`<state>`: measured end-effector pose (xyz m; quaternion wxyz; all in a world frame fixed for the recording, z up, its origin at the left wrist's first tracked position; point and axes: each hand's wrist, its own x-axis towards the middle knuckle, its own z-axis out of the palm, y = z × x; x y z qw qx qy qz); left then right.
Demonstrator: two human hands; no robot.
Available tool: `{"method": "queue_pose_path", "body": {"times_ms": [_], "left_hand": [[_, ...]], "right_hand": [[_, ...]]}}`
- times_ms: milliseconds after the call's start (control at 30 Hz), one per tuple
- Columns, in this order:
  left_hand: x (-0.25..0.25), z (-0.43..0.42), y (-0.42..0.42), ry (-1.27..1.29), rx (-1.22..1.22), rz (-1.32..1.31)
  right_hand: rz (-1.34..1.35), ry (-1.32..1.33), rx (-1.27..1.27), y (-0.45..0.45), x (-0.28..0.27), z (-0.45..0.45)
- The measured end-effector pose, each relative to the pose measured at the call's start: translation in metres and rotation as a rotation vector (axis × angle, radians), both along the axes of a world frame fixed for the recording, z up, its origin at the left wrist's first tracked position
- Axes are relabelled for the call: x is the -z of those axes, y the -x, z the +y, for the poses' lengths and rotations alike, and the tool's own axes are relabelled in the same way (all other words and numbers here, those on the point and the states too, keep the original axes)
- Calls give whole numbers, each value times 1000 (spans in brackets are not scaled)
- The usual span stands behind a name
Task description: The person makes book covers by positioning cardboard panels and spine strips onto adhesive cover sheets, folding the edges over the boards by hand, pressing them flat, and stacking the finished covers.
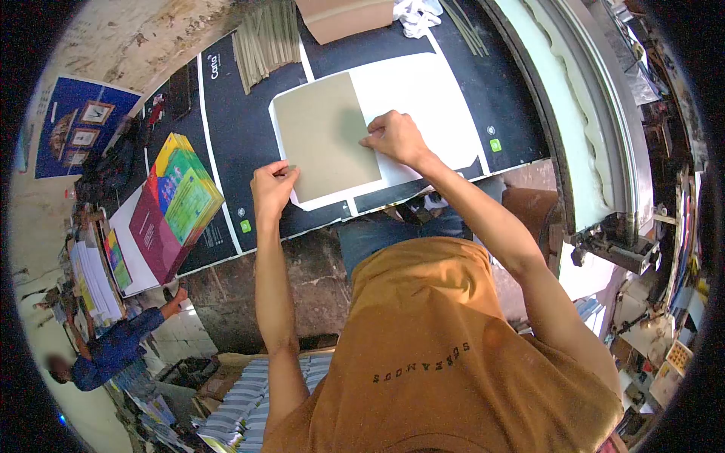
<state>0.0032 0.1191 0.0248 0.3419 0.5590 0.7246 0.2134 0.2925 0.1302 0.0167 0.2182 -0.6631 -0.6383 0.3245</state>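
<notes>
A grey-brown cardboard sheet (pixel 325 140) lies over the left part of a larger white sheet (pixel 419 90) with cut corners. At the cardboard's lower left edge, my left hand (pixel 272 189) is closed, thumb and fingertips pinching the border. My right hand (pixel 398 138) has curled fingers, its fingertips on the cardboard's right edge. The white sheet's right half is bare, and its margin shows around the cardboard.
Both sheets rest on a dark table (pixel 242 151) with white stripes. Left stands a stack of colourful printed covers (pixel 177 204); behind are a bundle of grey strips (pixel 268 41) and a cardboard box (pixel 343 19). A machine (pixel 581 113) borders the right. Another person (pixel 113 351) is at far left.
</notes>
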Motion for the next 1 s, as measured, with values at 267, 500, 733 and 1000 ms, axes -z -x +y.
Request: {"method": "queue_pose_path", "body": {"times_ms": [267, 500, 733, 1000], "left_hand": [[-3, 0, 0, 1, 28, 4], [-2, -1, -1, -13, 23, 16], [-6, -1, -3, -10, 22, 44], [0, -1, 0, -11, 22, 23]], "right_hand": [[-38, -1, 2, 1, -2, -1], [-71, -22, -20, 2, -10, -3], [-75, -47, -32, 2, -9, -4], [-110, -45, -39, 3, -10, -4]]}}
